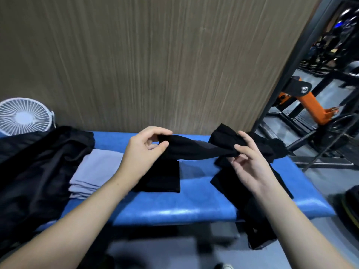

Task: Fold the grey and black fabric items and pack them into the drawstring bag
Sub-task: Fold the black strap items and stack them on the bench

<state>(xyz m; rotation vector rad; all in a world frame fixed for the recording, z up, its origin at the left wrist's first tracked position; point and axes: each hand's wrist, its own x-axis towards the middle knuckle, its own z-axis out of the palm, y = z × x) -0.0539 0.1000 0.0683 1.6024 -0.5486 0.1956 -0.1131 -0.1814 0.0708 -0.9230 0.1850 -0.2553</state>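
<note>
A black fabric piece point(192, 149) with a grey patch is stretched in the air above the blue bench point(174, 208). My left hand point(144, 152) pinches its left end and my right hand point(246, 162) pinches its right end. Under my left hand lies a folded black item point(165, 177). A folded grey stack point(95, 169) sits to its left. More black fabric point(258, 220) hangs over the bench's right front edge beneath my right arm. A large black drawstring bag or cloth point(38, 167) covers the bench's left side; I cannot tell which.
A white desk fan point(24, 116) stands at the far left behind the bench. A wood-grain panel point(145, 55) rises directly behind it. Black and orange gym equipment point(310, 105) fills the right. The floor drops off at the bench's front and right edges.
</note>
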